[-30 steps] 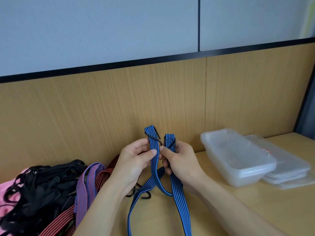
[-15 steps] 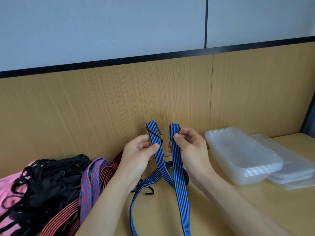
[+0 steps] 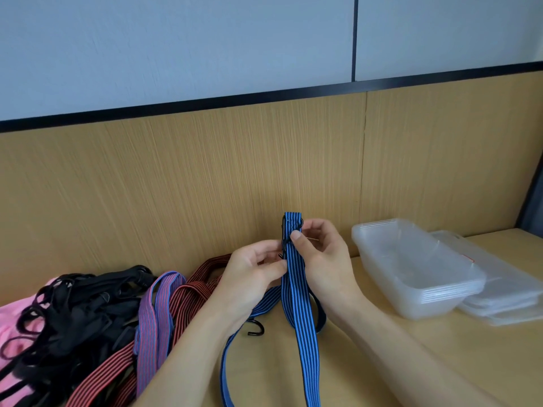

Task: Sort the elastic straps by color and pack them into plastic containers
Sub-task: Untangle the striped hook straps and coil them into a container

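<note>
A blue elastic strap [image 3: 304, 333] with black stripes is held upright above the wooden table, its two hooked ends pressed together. My right hand [image 3: 320, 259] pinches the stacked ends near the top. My left hand [image 3: 252, 277] pinches the same strap just below, beside a black hook. The rest of the strap hangs down and loops on the table. A stack of clear plastic containers [image 3: 411, 271] stands to the right of my hands.
At the left lie red-and-black straps [image 3: 188, 298], a purple striped strap [image 3: 155, 312], a tangle of black straps [image 3: 79, 306] and pink straps [image 3: 11, 339]. Clear lids [image 3: 499, 292] lie right of the containers. A loose black hook [image 3: 257, 327] lies on the table. A wood panel wall stands behind.
The two strap ends, held apart before, have been brought together into one stack. My right hand now pinches both ends at the top and my left hand sits lower on the strap.
</note>
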The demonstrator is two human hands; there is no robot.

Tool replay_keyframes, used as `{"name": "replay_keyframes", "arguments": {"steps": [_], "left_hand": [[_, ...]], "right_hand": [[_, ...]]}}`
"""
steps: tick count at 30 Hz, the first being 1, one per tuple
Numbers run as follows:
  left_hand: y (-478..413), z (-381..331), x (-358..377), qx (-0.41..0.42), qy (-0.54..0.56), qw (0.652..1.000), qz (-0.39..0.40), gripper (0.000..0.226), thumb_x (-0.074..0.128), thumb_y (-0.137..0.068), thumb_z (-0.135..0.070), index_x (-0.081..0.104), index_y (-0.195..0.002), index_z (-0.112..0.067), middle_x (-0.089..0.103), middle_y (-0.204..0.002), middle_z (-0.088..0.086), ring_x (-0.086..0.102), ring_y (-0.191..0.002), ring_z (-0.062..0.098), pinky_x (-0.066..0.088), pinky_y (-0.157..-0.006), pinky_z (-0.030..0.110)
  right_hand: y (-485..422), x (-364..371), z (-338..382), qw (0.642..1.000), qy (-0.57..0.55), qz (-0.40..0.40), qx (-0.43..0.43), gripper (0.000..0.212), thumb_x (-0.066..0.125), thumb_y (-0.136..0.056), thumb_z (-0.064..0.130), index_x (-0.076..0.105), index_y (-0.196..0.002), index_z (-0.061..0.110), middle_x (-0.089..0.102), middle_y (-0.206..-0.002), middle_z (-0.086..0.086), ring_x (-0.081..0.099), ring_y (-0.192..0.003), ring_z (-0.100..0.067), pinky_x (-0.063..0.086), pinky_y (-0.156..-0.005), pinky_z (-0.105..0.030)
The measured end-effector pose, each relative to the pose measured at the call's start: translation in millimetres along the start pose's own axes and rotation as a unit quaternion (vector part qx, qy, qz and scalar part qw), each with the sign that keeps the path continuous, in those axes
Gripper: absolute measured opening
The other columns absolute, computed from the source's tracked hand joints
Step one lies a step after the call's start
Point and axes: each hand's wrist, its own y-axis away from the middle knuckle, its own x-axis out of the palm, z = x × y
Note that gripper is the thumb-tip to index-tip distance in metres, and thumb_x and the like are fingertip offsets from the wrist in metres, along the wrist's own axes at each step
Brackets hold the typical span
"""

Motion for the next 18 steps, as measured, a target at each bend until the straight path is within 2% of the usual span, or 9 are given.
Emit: {"name": "replay_keyframes", "arguments": {"steps": [2, 4, 7, 9, 11, 13, 15, 18], "left_hand": [[0.8, -2.4, 0.9, -0.019, 0.07, 0.997, 0.029, 0.028, 0.059, -0.094, -0.01, 0.072, -0.119, -0.009, 0.074, -0.115, 0.016, 0.072, -0.106, 0.028, 0.057, -0.085, 0.033], [2.1, -3.6, 4.0, -0.026, 0.081, 0.995, 0.041, 0.029, 0.066, -0.093, -0.016, 0.07, -0.121, -0.008, 0.074, -0.115, 0.017, 0.072, -0.107, 0.028, 0.058, -0.086, 0.034], [2.5, -1.6, 9.6, -0.025, 0.05, 0.998, 0.041, 0.031, 0.064, -0.095, -0.001, 0.064, -0.126, -0.007, 0.073, -0.113, 0.021, 0.071, -0.107, 0.035, 0.057, -0.095, 0.045], [2.2, -2.1, 10.7, -0.033, 0.054, 0.997, 0.053, 0.032, 0.053, -0.098, 0.008, 0.061, -0.128, -0.003, 0.073, -0.105, 0.024, 0.072, -0.092, 0.038, 0.06, -0.084, 0.043], [2.4, -3.6, 8.6, -0.046, 0.062, 0.995, 0.063, 0.033, 0.043, -0.1, 0.01, 0.061, -0.127, 0.002, 0.069, -0.089, 0.018, 0.066, -0.072, 0.028, 0.057, -0.068, 0.035], [2.0, -4.2, 5.9, -0.057, 0.061, 0.994, 0.067, 0.034, 0.037, -0.101, 0.009, 0.062, -0.125, 0.005, 0.065, -0.084, 0.013, 0.056, -0.062, 0.02, 0.049, -0.06, 0.03], [1.9, -5.3, 3.0, -0.061, 0.067, 0.993, 0.077, 0.035, 0.035, -0.101, 0.008, 0.062, -0.122, 0.007, 0.061, -0.086, 0.015, 0.049, -0.06, 0.017, 0.043, -0.058, 0.028], [3.7, -9.4, -2.4, -0.066, 0.093, 0.989, 0.099, 0.036, 0.036, -0.1, 0.005, 0.064, -0.122, 0.006, 0.058, -0.086, 0.013, 0.046, -0.06, 0.015, 0.042, -0.058, 0.025]], "right_hand": [[-0.3, -0.4, -0.6, 1.0, -0.005, -0.004, -0.008, 0.013, 0.062, -0.099, 0.011, 0.059, -0.108, 0.019, 0.067, -0.098, -0.002, 0.066, -0.094, -0.019, 0.056, -0.085, -0.03], [-0.5, -0.8, -0.9, 1.0, -0.023, 0.003, -0.004, 0.023, 0.062, -0.098, 0.009, 0.056, -0.114, 0.025, 0.066, -0.095, -0.001, 0.067, -0.091, -0.019, 0.057, -0.083, -0.031], [-0.7, -1.3, 0.9, 1.0, -0.013, 0.01, 0.021, 0.035, 0.061, -0.097, 0.007, 0.056, -0.119, 0.034, 0.062, -0.095, -0.003, 0.066, -0.083, -0.017, 0.057, -0.073, -0.033], [-1.1, -2.7, 3.7, 0.999, -0.007, 0.02, 0.039, 0.037, 0.056, -0.097, 0.007, 0.057, -0.119, 0.037, 0.058, -0.097, -0.006, 0.061, -0.065, -0.017, 0.052, -0.052, -0.033], [-2.0, -4.8, 5.7, 0.999, -0.001, 0.034, 0.035, 0.038, 0.05, -0.097, 0.006, 0.058, -0.118, 0.037, 0.054, -0.094, -0.006, 0.055, -0.049, -0.014, 0.047, -0.042, -0.029], [-2.7, -7.1, 6.2, 0.998, 0.031, 0.049, 0.015, 0.042, 0.048, -0.096, 0.006, 0.06, -0.12, 0.038, 0.054, -0.095, -0.006, 0.057, -0.055, -0.016, 0.05, -0.047, -0.026], [-2.6, -8.5, 6.0, 0.995, 0.07, 0.069, -0.016, 0.048, 0.048, -0.096, 0.005, 0.063, -0.124, 0.041, 0.05, -0.105, -0.003, 0.059, -0.066, -0.014, 0.053, -0.053, -0.023], [-1.7, -11.5, 8.5, 0.984, 0.115, 0.114, -0.072, 0.045, 0.047, -0.098, 0.0, 0.07, -0.117, 0.032, 0.047, -0.111, 0.004, 0.066, -0.067, -0.009, 0.055, -0.061, -0.023]]}}
